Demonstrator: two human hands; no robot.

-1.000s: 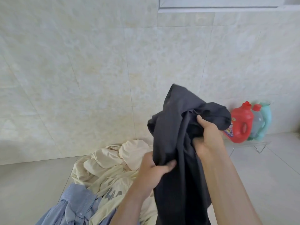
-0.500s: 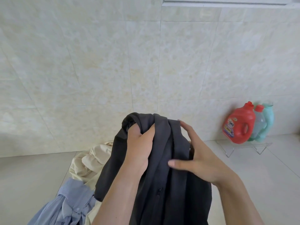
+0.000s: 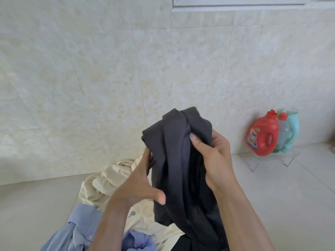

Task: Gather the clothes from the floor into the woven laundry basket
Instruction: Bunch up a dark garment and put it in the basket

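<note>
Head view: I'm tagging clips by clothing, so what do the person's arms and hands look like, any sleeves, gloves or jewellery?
Both forearms are bare as far as the frame shows them, with no sleeves in sight. The left hand and right hand wear no gloves, and no rings, watch or bracelets show on the visible fingers and wrists. The nails look short and unpainted. No markings are visible.

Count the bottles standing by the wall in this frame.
3, clustered on a clear rack at the right: a red detergent jug in front, a clear red-capped bottle behind it, a teal bottle rearmost. Others could be hidden behind them.
</note>
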